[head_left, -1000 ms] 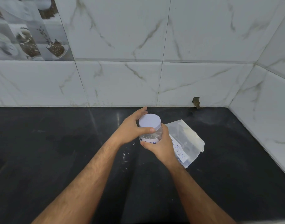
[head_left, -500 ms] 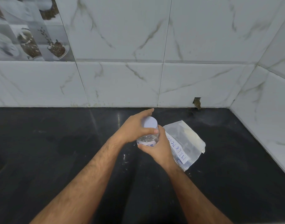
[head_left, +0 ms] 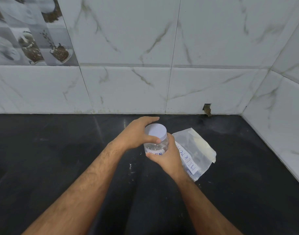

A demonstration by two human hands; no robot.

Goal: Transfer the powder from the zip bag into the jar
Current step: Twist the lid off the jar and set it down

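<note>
The jar [head_left: 155, 146] is being held by the right hand [head_left: 169, 157] while its lid [head_left: 156, 131] is being gripped by the left hand [head_left: 136, 134], beside the bag [head_left: 196, 150].

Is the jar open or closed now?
Closed: the white lid sits on the clear jar, with the left hand around the lid and the right hand holding the body.

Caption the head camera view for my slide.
Left hand grips white lid of clear plastic jar held by right hand.
</note>
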